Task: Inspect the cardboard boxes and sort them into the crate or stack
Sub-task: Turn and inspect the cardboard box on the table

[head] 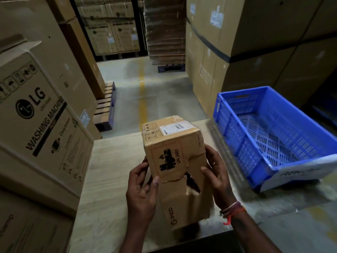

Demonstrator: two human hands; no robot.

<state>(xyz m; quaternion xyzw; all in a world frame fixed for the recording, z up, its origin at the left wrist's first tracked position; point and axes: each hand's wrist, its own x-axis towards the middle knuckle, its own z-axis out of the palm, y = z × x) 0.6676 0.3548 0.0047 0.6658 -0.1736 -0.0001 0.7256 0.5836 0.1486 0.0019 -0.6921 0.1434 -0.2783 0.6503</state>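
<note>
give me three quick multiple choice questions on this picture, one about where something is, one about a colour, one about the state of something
1. Where is the crate relative to the held box?
A. to the person's right, on the table
B. to the person's left, on the floor
C. under the box

2. What colour is the crate?
A. red
B. blue
C. green

3. What state is the held box in?
A. intact and sealed flat
B. torn, with a dark hole in its near face
C. crushed completely flat

Answers:
1. A, the crate sits on the table right of the box.
2. B, its slotted walls and floor are blue.
3. B, the cardboard is ripped open between the left hand and right hand, which hold the box by its sides.
</note>
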